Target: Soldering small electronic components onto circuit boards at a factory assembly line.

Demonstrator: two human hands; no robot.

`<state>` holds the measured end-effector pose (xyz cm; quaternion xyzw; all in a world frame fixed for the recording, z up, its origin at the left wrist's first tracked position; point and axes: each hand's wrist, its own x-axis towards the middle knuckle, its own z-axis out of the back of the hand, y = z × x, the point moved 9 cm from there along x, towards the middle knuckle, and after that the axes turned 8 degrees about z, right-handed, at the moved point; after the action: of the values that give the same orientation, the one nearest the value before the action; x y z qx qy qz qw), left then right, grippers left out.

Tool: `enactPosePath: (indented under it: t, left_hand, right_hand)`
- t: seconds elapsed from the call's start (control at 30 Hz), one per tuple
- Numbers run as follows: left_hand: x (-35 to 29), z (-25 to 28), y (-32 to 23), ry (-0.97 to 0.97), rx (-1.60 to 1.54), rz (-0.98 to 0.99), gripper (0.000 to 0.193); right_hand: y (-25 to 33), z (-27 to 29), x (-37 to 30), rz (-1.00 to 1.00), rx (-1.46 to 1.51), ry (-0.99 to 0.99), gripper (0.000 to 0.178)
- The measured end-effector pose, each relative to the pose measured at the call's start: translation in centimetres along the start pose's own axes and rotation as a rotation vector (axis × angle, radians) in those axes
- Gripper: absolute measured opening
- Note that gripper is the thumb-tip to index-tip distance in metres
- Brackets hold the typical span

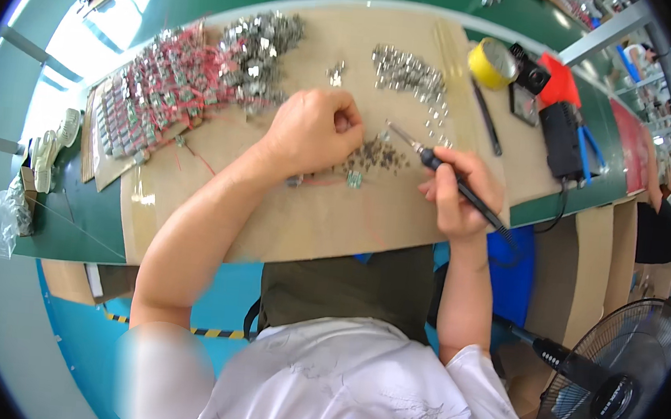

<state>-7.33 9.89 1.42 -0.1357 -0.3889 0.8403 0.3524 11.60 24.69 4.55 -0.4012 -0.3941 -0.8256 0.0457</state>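
Observation:
My right hand grips a black-handled soldering iron like a pen, its metal tip pointing up-left toward a small cluster of metal parts on the brown cardboard sheet. My left hand is closed into a loose fist just left of that cluster, fingertips pinched together near the iron's tip; what it pinches is too small to tell. A small green-and-red wired part lies just below the cluster.
A heap of red-wired parts and a pile of silver metal pieces lie at the left rear, more silver pieces at the right rear. A yellow tape roll, a black soldering station and a floor fan are at right.

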Motion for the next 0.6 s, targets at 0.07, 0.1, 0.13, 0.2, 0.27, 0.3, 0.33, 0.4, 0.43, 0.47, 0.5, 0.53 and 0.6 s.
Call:
enactPosePath:
  t: [0.07,0.1,0.13,0.2,0.27,0.3,0.33,0.4,0.43,0.47,0.5,0.53,0.6]
  left_hand:
    - [0.2,-0.2,0.5,-0.02,-0.07,0.022,0.02]
    - [0.2,-0.1,0.8,-0.031,-0.111,0.042,0.02]
    - [0.0,0.1,1.7,-0.047,-0.138,0.073,0.02]
    - [-0.5,0.8,2.8,-0.056,-0.252,0.158,0.019]
    - [-0.5,1.0,3.3,-0.056,-0.31,0.216,0.018]
    - [-0.4,1.0,4.0,-0.057,-0.394,0.256,0.017]
    - [-0.3,0.9,4.0,-0.049,-0.481,0.291,0.017]
    - [-0.4,1.1,2.6,-0.074,-0.496,0.206,0.019]
    - [-0.4,1.6,1.8,-0.096,-0.504,0.137,0.021]
    - [-0.2,1.6,1.7,-0.068,-0.478,0.141,0.023]
    - [0.0,1.6,1.9,-0.068,-0.477,0.134,0.023]
    - [0.3,0.5,2.5,0.042,-0.44,0.17,0.024]
    - [0.0,-0.8,3.2,0.176,-0.407,0.232,0.023]
  right_hand:
    - [0.5,-0.3,-0.2,-0.009,-0.035,0.006,0.018]
    - [0.6,-0.5,-0.2,0.0,-0.04,0.004,0.018]
    - [0.1,-1.4,-0.7,-0.068,-0.008,0.033,0.021]
    - [0.3,-3.3,-1.5,-0.07,-0.012,0.079,0.024]
    - [2.2,-4.2,-0.9,0.013,-0.053,0.096,0.027]
    - [4.4,-5.0,-0.2,0.079,-0.163,0.201,0.032]
    - [5.9,-5.7,0.1,0.14,-0.282,0.301,0.037]
    - [6.2,-6.1,-0.5,0.135,-0.271,0.276,0.04]
    - [5.8,-6.4,-0.7,0.12,-0.245,0.254,0.044]
    - [5.7,-6.4,-0.7,0.134,-0.258,0.229,0.044]
    - [5.6,-6.6,-0.7,0.138,-0.262,0.225,0.044]
    - [5.4,-6.7,-0.7,0.134,-0.247,0.225,0.044]
    - [5.1,-6.8,-0.6,0.132,-0.237,0.225,0.045]
